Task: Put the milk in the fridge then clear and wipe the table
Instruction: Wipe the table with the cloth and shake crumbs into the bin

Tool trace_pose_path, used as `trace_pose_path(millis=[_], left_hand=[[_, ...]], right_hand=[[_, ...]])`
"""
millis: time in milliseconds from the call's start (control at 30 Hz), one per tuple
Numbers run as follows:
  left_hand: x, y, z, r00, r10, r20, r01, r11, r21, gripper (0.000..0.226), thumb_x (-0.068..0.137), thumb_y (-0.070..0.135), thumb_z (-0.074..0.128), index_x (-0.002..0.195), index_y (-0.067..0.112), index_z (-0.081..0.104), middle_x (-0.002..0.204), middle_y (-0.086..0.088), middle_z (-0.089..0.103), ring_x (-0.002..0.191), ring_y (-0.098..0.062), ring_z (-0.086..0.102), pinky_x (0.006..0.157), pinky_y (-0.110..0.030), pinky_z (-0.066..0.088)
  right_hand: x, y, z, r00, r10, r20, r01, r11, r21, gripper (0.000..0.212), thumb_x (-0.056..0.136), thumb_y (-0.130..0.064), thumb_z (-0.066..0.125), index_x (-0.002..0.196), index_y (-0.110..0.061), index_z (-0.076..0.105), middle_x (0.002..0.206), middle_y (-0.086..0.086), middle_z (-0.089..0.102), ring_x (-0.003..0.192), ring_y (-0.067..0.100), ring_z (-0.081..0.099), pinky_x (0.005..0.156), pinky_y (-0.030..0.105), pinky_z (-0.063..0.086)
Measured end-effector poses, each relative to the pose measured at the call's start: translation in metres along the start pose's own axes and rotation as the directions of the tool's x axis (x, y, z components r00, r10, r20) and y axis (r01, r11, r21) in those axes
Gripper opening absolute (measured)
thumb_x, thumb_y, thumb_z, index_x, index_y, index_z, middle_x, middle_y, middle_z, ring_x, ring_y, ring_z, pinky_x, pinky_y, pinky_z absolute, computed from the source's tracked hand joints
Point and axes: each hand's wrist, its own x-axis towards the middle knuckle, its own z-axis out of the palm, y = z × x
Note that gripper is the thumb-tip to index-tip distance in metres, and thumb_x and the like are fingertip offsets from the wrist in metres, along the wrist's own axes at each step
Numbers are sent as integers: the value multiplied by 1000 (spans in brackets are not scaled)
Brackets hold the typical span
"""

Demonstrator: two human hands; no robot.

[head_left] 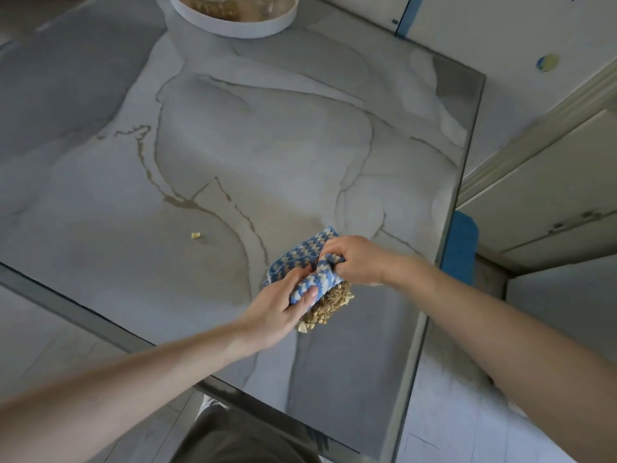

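Observation:
A blue and white checked cloth (302,259) lies bunched on the marble-patterned table (267,145), near its right front corner. My left hand (280,309) grips the cloth's near edge with thumb on top. My right hand (357,259) pinches the cloth's right side. Under and just in front of the cloth sits a heap of brown and pale cereal crumbs (329,307). One stray pale crumb (195,235) lies on the table to the left of the cloth.
A round white tray (233,26) with glass jars stands at the table's far edge. Pale cabinets (541,202) rise to the right, a blue item (462,245) beside the table's right edge. The table's front edge runs diagonally below my arms.

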Motion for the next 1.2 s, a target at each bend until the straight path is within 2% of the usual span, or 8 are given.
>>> trace_pose_path(millis=[200, 367, 433, 600, 767, 933, 1067, 1200], left_hand=[[1, 18, 38, 999, -42, 18, 42, 999, 5, 32, 96, 32, 41, 123, 16, 46, 115, 0, 60, 106, -15, 55, 91, -29, 44], [6, 31, 38, 1000, -13, 10, 13, 1000, -19, 25, 95, 28, 43, 113, 12, 50, 95, 2, 60, 88, -14, 57, 74, -20, 43], [11, 36, 27, 999, 18, -30, -19, 999, -32, 15, 95, 28, 43, 101, 17, 51, 77, 7, 55, 71, -4, 53, 59, -10, 37], [30, 45, -22, 977, 77, -201, -98, 991, -94, 15, 93, 30, 45, 81, 23, 48, 60, 10, 44, 50, 2, 40, 53, -18, 32], [36, 43, -79, 944, 60, -326, -114, 982, -150, 13, 95, 25, 46, 85, 18, 51, 60, 10, 42, 47, 3, 36, 53, -21, 33], [28, 33, -135, 873, 118, -472, -116, 993, 33, 10, 95, 23, 45, 93, 15, 50, 69, 7, 45, 53, 4, 41, 55, -10, 34], [18, 10, -163, 818, 101, -566, -70, 995, 77, 9, 96, 23, 45, 95, 15, 49, 74, 2, 46, 63, -9, 39, 56, -12, 33], [7, -30, -162, 828, -11, -561, 26, 999, 19, 12, 95, 23, 44, 85, 18, 46, 68, 7, 41, 60, -5, 41, 56, -11, 33]], right_hand=[[-29, 32, 3, 1000, 5, -16, -4, 999, 47, 30, 81, 3, 44, 105, -1, 62, 113, 12, 59, 106, 26, 52, 94, 37, 43], [-38, 45, -4, 998, 58, -6, -57, 992, 114, 21, 81, 1, 45, 91, -3, 63, 93, 21, 63, 80, 21, 53, 75, 38, 45], [-39, 42, -14, 996, 61, -59, -52, 987, 150, 27, 81, 1, 47, 67, -19, 58, 65, 6, 55, 62, 11, 45, 62, 27, 41], [-22, 15, -49, 968, 17, -250, 42, 973, 228, 31, 77, 5, 49, 56, -16, 38, 53, -2, 34, 44, 5, 30, 46, 18, 23], [17, -29, -71, 940, -67, -333, 146, 966, 215, 34, 76, 4, 48, 55, -19, 34, 54, -2, 32, 44, 5, 28, 47, 19, 24], [57, -80, -77, 906, -194, -377, 288, 934, 212, 29, 73, -2, 46, 55, -20, 33, 55, -4, 32, 53, 9, 29, 53, 28, 24], [85, -114, -62, 869, -257, -422, 364, 911, 194, 17, 62, -19, 39, 67, -8, 51, 57, -1, 40, 57, 10, 36, 55, 27, 28], [113, -122, -28, 929, -236, -283, 291, 942, 170, 10, 76, -9, 46, 68, -12, 51, 61, -1, 43, 71, 16, 42, 53, 17, 29]])
